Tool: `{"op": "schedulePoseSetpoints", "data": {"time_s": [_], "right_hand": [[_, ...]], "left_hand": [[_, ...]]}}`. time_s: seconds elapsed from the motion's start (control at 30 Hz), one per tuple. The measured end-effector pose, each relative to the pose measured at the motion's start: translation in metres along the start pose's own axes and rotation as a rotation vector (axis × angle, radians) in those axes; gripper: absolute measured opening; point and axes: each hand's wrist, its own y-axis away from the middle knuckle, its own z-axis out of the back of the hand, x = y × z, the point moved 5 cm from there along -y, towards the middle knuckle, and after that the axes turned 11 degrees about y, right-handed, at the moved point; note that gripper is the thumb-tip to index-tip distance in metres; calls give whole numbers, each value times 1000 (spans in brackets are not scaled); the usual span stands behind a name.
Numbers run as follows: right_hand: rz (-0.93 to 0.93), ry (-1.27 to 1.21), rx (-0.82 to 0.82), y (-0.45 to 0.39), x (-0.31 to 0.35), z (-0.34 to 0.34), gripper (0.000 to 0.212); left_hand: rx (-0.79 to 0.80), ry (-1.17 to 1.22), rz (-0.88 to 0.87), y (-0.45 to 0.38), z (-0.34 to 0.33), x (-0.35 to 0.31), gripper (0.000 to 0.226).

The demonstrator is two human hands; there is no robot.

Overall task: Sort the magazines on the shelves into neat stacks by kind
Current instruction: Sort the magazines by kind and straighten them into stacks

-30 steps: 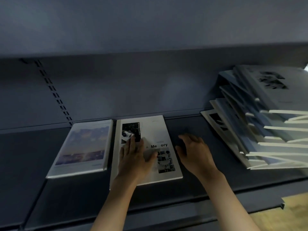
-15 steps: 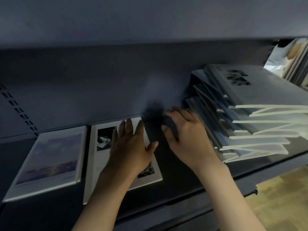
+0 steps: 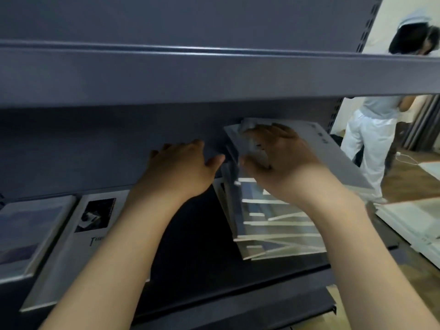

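A messy, fanned pile of magazines lies on the right of the dark shelf. Its top magazine has a plain grey cover. My right hand rests on that cover with the fingers stretched toward the back panel and the thumb at the left edge. Just left of the pile my left hand hovers with relaxed fingers and holds nothing. A white magazine with a black photo lies flat under my left forearm. Next to it, on the left, lies a magazine with a bluish landscape cover.
The upper shelf hangs low over the hands. A person in white clothes stands beyond the shelf's right end. Stacks of pale magazines lie low on the wooden floor at the right.
Both hands have moved right, off the white magazine. The right hand has risen onto the top of the messy pile and the left hand has followed to the pile's left edge. The view has swung right.
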Motion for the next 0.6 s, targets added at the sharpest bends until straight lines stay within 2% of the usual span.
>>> {"op": "schedulePoseSetpoints", "data": {"time_s": [0.13, 0.3, 0.47, 0.53, 0.6], "right_hand": [[-55, 49, 111, 10, -52, 5, 51], [-77, 43, 135, 11, -86, 0, 54], [-51, -9, 128, 11, -96, -5, 51], [-43, -24, 123, 9, -99, -4, 51], [-39, -41, 135, 7, -101, -5, 52]], "left_hand": [[-10, 74, -5, -26, -8, -52, 54], [52, 20, 63, -60, -22, -92, 83], [170, -15, 173, -68, -30, -93, 100], [217, 63, 186, -69, -33, -90, 95], [248, 123, 185, -66, -33, -90, 76]]}}
